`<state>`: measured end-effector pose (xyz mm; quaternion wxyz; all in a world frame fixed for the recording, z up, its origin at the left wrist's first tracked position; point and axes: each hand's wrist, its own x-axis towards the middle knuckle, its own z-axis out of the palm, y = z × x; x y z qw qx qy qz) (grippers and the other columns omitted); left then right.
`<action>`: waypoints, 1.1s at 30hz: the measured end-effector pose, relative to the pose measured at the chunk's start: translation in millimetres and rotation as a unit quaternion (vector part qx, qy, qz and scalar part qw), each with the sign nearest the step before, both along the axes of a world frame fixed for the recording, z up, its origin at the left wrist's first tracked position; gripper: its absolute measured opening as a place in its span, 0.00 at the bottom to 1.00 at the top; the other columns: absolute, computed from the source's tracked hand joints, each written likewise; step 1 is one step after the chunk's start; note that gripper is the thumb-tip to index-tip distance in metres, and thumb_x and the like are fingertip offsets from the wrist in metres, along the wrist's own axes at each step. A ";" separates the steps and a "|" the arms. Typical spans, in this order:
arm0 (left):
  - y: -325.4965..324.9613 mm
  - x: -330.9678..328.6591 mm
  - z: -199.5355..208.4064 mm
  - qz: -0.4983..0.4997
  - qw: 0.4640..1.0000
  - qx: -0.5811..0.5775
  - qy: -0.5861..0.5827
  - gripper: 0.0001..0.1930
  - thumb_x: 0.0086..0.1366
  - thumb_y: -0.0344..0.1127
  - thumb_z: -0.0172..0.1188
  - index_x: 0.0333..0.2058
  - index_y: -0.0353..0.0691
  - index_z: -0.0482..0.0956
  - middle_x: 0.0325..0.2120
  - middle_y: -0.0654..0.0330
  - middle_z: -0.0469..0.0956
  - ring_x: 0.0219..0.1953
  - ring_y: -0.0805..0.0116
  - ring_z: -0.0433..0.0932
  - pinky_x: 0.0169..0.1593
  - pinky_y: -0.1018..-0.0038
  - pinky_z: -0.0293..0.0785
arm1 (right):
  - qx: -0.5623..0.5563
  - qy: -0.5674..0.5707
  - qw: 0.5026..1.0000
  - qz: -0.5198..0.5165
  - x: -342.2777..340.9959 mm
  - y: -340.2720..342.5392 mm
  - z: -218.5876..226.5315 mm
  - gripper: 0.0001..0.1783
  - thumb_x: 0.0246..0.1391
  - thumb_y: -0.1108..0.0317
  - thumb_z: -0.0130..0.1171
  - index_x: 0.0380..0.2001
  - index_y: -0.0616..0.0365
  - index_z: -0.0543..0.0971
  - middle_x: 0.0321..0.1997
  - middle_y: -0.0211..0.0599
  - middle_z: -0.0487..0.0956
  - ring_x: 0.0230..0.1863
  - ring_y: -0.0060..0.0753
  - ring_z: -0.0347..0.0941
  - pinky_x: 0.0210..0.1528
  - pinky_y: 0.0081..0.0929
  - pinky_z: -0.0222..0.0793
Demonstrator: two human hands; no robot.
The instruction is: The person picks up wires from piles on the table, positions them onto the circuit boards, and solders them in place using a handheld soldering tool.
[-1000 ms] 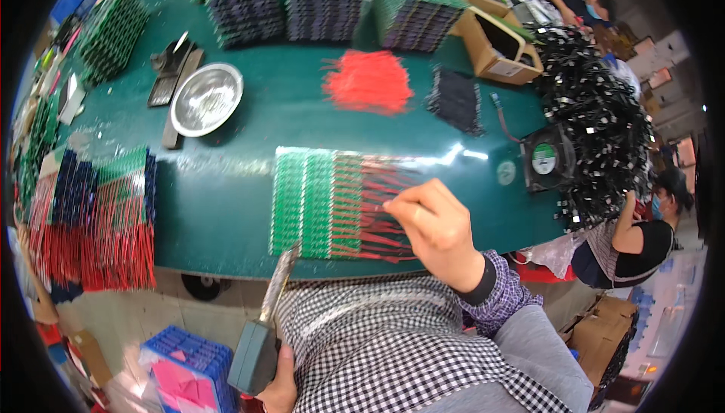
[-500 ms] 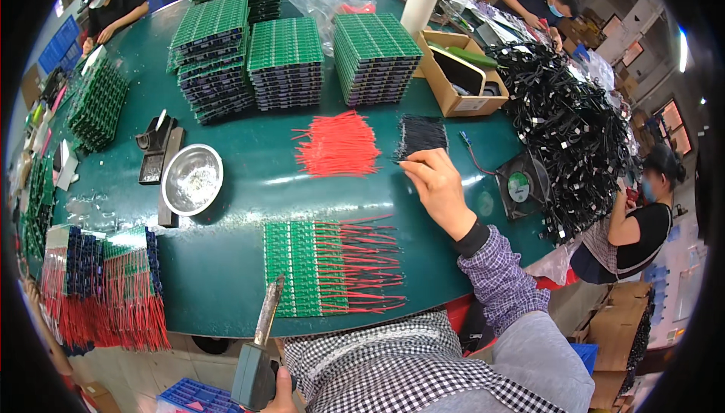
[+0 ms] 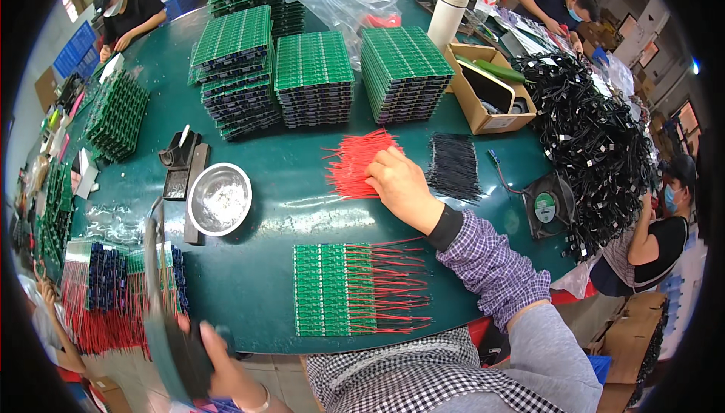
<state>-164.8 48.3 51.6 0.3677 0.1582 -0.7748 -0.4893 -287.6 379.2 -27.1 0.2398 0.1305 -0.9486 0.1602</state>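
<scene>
My left hand [image 3: 226, 371], at the lower left, grips a soldering iron [image 3: 177, 352] with a dark grey-green body. It is blurred by motion, its long metal shaft pointing up beside the metal bowl [image 3: 219, 200] of whitish bits. My right hand [image 3: 400, 185] has its fingers pinched together at the pile of red wires [image 3: 355, 158]; the fingertips are partly hidden. Right of it lies a bundle of black wires [image 3: 453, 165]. Nearest me is a green circuit board panel [image 3: 323, 292], red wires [image 3: 396, 285] sticking out from its right side.
Stacks of green boards [image 3: 313, 73] stand at the back. A cardboard box [image 3: 491, 103] and a white flask [image 3: 448, 16] are behind right, by a heap of black cables [image 3: 589, 134]. A small fan [image 3: 545, 205] lies right. Wired boards [image 3: 124, 285] sit left. Other people work around the table.
My right hand has moved left from the black wires to the red pile. My left hand has swung the soldering iron left, away from the board panel. The view has shifted slightly.
</scene>
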 end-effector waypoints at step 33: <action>12.2 12.2 -43.5 -0.104 0.974 0.191 -0.065 0.21 0.57 0.18 0.65 0.51 0.26 0.74 0.40 0.51 0.80 0.21 0.77 0.70 0.20 0.81 0.63 | 0.101 -0.048 0.991 0.071 11.4 -5.7 45.7 0.07 0.45 0.77 0.58 0.31 0.62 0.75 0.35 0.41 0.74 0.41 0.45 0.75 0.39 0.40 0.76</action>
